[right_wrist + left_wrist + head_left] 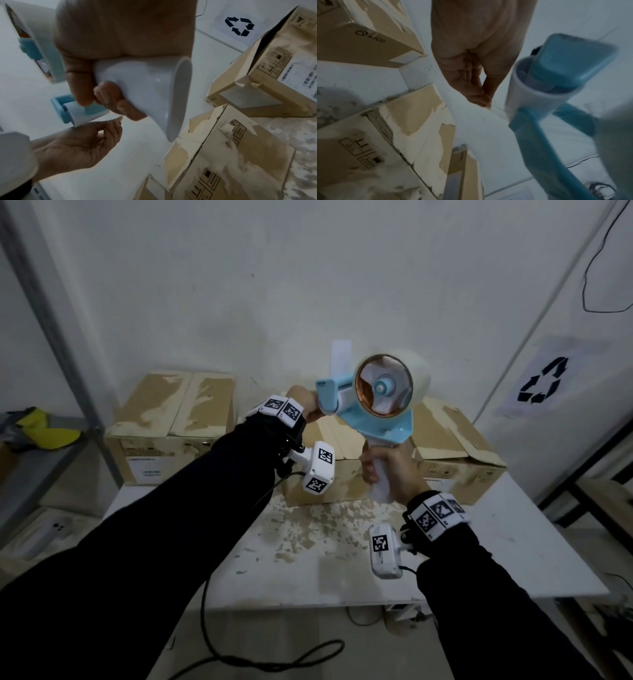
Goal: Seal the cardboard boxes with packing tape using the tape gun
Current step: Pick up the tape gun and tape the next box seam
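Observation:
A blue tape gun (376,422) with a clear tape roll (390,386) is held up above the white table (513,542). My right hand (390,470) grips its white handle (145,83). My left hand (305,404) is at the gun's front roller (530,88), with thumb and fingertips (481,98) pinched on the thin loose tape end. The same pinch shows in the right wrist view (116,120). Three worn cardboard boxes stand at the back of the table: left (171,419), middle (329,470) and right (452,446), the right one with a raised flap.
The tabletop in front of the boxes is chipped and stained (325,529). A metal shelf with a yellow item (44,429) stands at the left. A recycling sign (544,381) hangs on the right wall. A black cable (257,659) loops below my left arm.

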